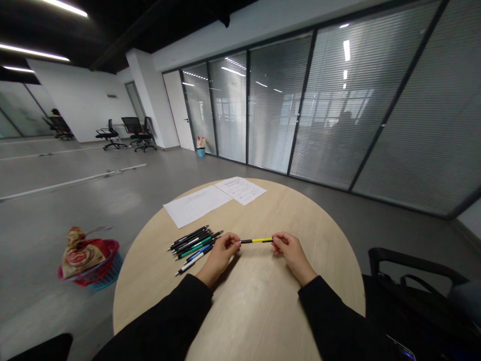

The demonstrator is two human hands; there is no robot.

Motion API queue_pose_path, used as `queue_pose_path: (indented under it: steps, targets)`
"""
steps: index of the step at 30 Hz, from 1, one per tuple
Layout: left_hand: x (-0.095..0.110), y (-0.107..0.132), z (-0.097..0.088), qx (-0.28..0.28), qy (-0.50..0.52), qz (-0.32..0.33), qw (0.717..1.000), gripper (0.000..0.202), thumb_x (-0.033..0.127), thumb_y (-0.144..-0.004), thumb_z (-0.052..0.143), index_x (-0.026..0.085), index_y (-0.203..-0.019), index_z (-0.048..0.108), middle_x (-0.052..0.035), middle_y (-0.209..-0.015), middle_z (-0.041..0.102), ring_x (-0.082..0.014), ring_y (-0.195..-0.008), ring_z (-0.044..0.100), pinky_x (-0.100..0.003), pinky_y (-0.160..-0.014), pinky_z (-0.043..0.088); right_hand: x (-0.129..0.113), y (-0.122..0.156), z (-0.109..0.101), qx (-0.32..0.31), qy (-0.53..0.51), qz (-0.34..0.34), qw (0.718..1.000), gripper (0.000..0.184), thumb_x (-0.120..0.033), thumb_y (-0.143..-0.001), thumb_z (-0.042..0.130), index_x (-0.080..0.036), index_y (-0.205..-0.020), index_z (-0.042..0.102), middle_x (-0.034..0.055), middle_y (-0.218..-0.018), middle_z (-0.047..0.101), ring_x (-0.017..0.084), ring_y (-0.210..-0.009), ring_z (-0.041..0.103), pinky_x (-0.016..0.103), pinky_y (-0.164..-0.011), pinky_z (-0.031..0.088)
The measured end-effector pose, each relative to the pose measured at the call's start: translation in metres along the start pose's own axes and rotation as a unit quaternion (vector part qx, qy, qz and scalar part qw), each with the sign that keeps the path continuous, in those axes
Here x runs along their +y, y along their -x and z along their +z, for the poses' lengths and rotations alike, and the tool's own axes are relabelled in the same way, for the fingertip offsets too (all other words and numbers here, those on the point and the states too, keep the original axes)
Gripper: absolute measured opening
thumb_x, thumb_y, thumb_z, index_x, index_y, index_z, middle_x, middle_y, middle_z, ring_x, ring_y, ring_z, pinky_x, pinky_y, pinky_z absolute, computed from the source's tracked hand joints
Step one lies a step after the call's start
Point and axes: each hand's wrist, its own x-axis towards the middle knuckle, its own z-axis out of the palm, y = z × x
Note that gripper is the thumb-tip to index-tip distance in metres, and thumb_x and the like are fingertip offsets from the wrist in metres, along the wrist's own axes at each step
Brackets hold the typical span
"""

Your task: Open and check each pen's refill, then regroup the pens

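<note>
A yellow pen (257, 240) with black ends is held level just above the round wooden table (263, 311). My left hand (221, 252) pinches its left end and my right hand (290, 250) pinches its right end; both hands are closed. Just left of my left hand lies a bunch of several pens (193, 242), black, green and blue-and-white, side by side on the table.
Two white paper sheets (214, 198) lie at the table's far edge. A basket with a red-and-white bag (88, 256) stands on the floor at left. A black chair with a bag (413, 296) is at right. Office chairs (130, 133) stand far off.
</note>
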Motion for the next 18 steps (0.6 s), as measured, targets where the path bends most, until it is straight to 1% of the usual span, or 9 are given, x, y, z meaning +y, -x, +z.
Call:
queue_pose_path:
  steps: [5, 11, 14, 18]
  targets:
    - [-0.0069, -0.0025, -0.0005, -0.005, 0.000, 0.014, 1.000, 0.027, 0.035, -0.072, 0.075, 0.015, -0.085, 0.063, 0.0020, -0.069, 0.057, -0.0113, -0.061, 0.051, -0.022, -0.058, 0.037, 0.0001, -0.0005, -0.0003, 0.009, 0.004, 0.012, 1.000, 0.041, -0.047, -0.064, 0.080, -0.014, -0.086, 0.069, 0.0013, -0.064, 0.064, 0.014, -0.055, 0.059, 0.024, -0.050, 0.047]
    - [-0.0083, -0.0026, -0.0003, -0.012, -0.006, 0.021, 1.000, 0.024, 0.033, -0.072, 0.074, 0.015, -0.083, 0.063, 0.0024, -0.069, 0.055, -0.0109, -0.061, 0.050, -0.023, -0.059, 0.037, -0.0004, -0.0010, -0.0002, 0.008, 0.002, 0.014, 1.000, 0.042, -0.043, -0.061, 0.081, -0.013, -0.088, 0.070, 0.0013, -0.065, 0.064, 0.013, -0.055, 0.059, 0.025, -0.052, 0.047]
    - [-0.0070, -0.0025, 0.0000, -0.014, -0.013, 0.013, 1.000, 0.025, 0.035, -0.072, 0.073, 0.015, -0.083, 0.062, 0.0027, -0.067, 0.055, -0.0115, -0.061, 0.051, -0.023, -0.059, 0.037, -0.0009, -0.0007, -0.0002, 0.002, 0.004, 0.016, 1.000, 0.043, -0.042, -0.061, 0.081, -0.013, -0.091, 0.071, 0.0013, -0.066, 0.064, 0.013, -0.055, 0.058, 0.026, -0.052, 0.047]
    - [-0.0059, -0.0020, -0.0005, -0.015, -0.040, -0.008, 0.999, 0.027, 0.038, -0.074, 0.070, 0.015, -0.085, 0.061, 0.0026, -0.064, 0.057, -0.0127, -0.059, 0.052, -0.024, -0.058, 0.037, -0.0018, 0.0000, -0.0005, -0.007, 0.003, 0.015, 1.000, 0.042, -0.043, -0.062, 0.080, -0.012, -0.089, 0.072, 0.0018, -0.065, 0.065, 0.013, -0.054, 0.058, 0.025, -0.052, 0.047]
